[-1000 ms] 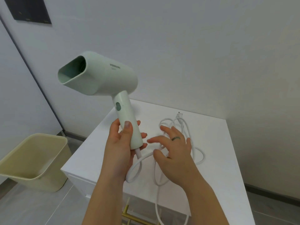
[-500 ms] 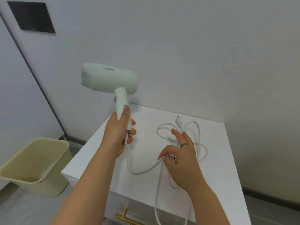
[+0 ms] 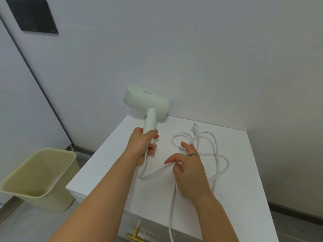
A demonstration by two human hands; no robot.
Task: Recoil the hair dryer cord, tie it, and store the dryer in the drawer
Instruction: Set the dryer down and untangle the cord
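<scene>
Over cabinet point(image 3: 244, 173), dryer point(image 3: 148, 103) in left fingers point(image 3: 151, 146)

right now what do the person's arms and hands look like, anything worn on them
The left forearm and right forearm are bare, with no sleeves, watch or bracelet in view. The right hand wears a dark greenish band ring on one finger. The left hand shows no jewellery. No gloves on either.
</scene>
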